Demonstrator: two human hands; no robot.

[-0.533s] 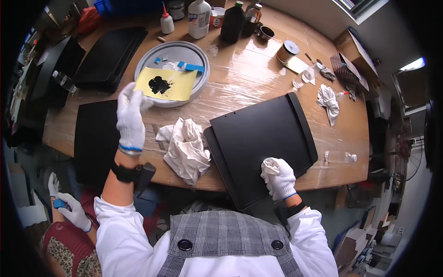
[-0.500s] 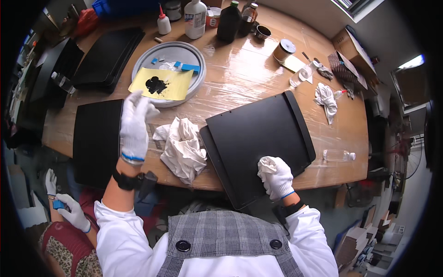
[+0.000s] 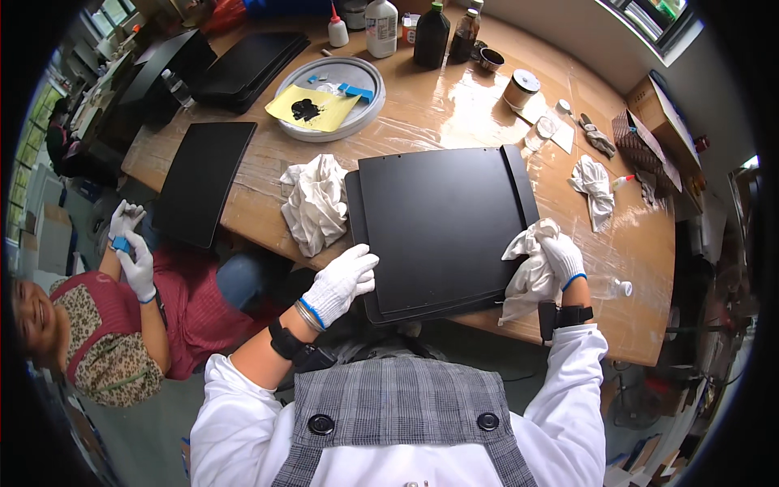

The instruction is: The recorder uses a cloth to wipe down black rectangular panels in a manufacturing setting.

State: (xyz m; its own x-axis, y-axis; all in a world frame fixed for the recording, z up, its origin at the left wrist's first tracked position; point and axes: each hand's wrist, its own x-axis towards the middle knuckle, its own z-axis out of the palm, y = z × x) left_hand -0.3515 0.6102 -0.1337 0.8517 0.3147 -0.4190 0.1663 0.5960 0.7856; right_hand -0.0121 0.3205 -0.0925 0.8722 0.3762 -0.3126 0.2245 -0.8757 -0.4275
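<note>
the left hand (image 3: 345, 280), fingers together, is at the left edge of the black panel (image 3: 442, 235); whether it grips, i cannot tell. the right hand (image 3: 562, 258) clamps a white cloth (image 3: 529, 272) at the right edge. the panel, overhanging the table (image 3: 633, 337), seems stiff and slick, best held by opposite edges. unlike earlier, it sits squarer, the left hand away from the yellow sheet (image 3: 331, 110) beyond.

I can't see the fingertips of the right hand (image 3: 563, 260), sunk in the white cloth (image 3: 529, 274), nor tell whether the left hand (image 3: 344, 280) grips the upper panel (image 3: 446, 227) or only touches it. That panel hides most of the lower panel (image 3: 354, 203) from me. The right wrist partly blocks the clear bottle (image 3: 610, 288); my view's top edge crops something blue (image 3: 300, 7).
</note>
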